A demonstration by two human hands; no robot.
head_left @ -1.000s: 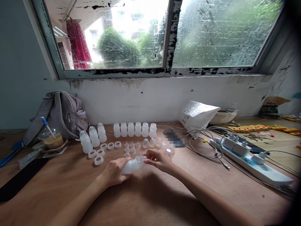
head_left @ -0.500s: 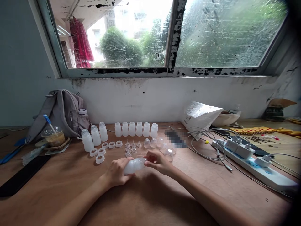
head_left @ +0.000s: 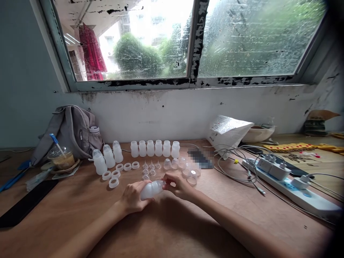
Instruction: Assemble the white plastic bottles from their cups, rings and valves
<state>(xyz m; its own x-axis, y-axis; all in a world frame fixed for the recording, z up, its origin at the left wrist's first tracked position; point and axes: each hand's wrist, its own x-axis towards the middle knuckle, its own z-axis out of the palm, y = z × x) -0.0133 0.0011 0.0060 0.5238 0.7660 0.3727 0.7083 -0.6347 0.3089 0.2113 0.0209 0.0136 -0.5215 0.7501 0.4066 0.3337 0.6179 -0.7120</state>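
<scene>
My left hand [head_left: 135, 196] is wrapped round the body of a frosted baby bottle [head_left: 147, 191], which lies tilted on its side just above the table, its top toward the right. At that top end, which looks clear like a cap, the fingers of my right hand [head_left: 176, 184] are closed; their tips hide part of it. Beyond my hands are several clear nipples [head_left: 152, 166], several white collar rings [head_left: 114, 182] to the left, and clear domed caps [head_left: 191, 178] to the right.
Several open bottles [head_left: 150, 148] stand in a row at the back. Three capped bottles [head_left: 99, 162] stand left of them. Further left are a drink cup [head_left: 62, 159] and a backpack [head_left: 71, 130]. Cables [head_left: 228, 172] and a power strip [head_left: 287, 186] lie on the right.
Both hands and the bottle stay nearly in place; my right hand has shifted slightly left with the cap end. The camera view has tilted a little.
</scene>
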